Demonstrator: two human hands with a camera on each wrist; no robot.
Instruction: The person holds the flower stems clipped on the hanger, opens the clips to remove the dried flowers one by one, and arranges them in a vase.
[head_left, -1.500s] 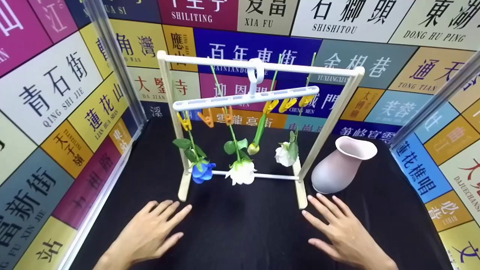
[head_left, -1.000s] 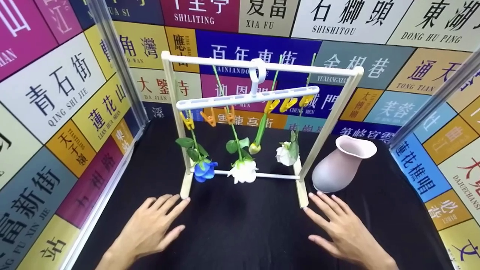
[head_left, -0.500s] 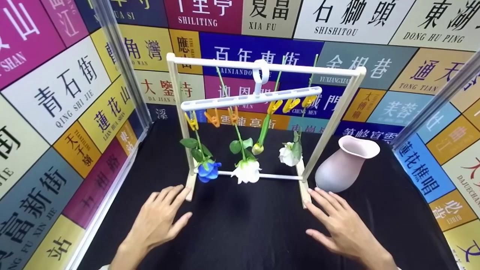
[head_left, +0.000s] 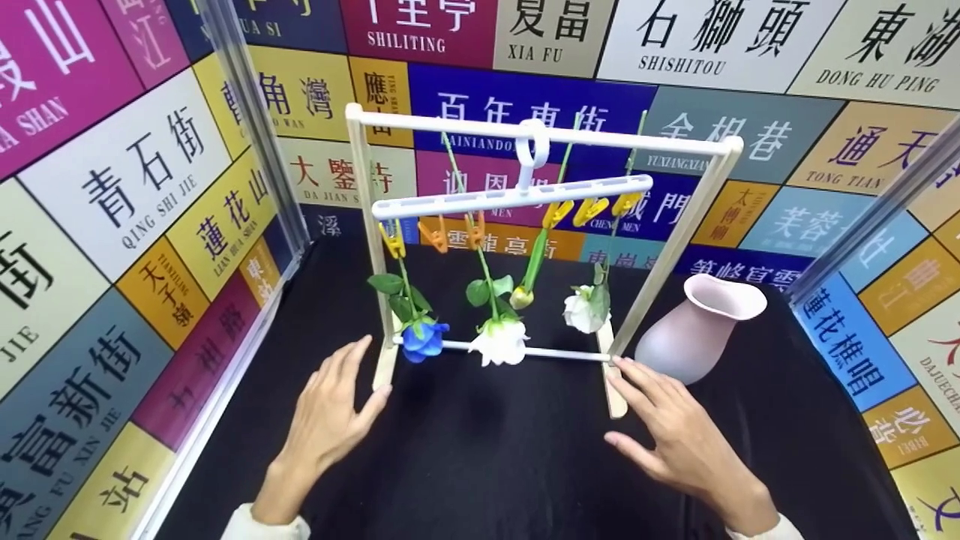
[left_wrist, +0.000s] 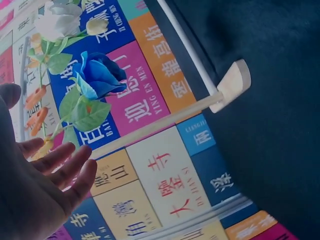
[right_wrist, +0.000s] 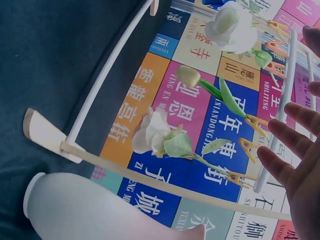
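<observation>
My left hand [head_left: 326, 409] is beside the left foot of a wooden rack [head_left: 671, 251], fingers extended and holding nothing. Near the rack's right foot is my right hand [head_left: 679, 431], its fingers spread and nothing in its grasp. A white hanger [head_left: 517, 196] hooks over the top bar, tilted up to the right. Clothes pegs on it hold flowers upside down: a blue rose [head_left: 424, 341], a large white rose [head_left: 501, 343], a yellowish tulip bud [head_left: 522, 297] and a smaller white rose [head_left: 586, 309]. One orange peg [head_left: 433, 235] and one yellow peg [head_left: 590, 212] hold no flower.
A pink-and-grey vase [head_left: 697, 330] stands right of the rack, just beyond my right fingertips. Black cloth [head_left: 487, 457] covers the table. Walls with coloured sign panels [head_left: 146, 161] close in the back and both sides.
My left hand has moved forward and right, its fingers now pointing up beside the rack's left post. My right hand has come slightly forward. Flowers, hanger and vase keep their places.
</observation>
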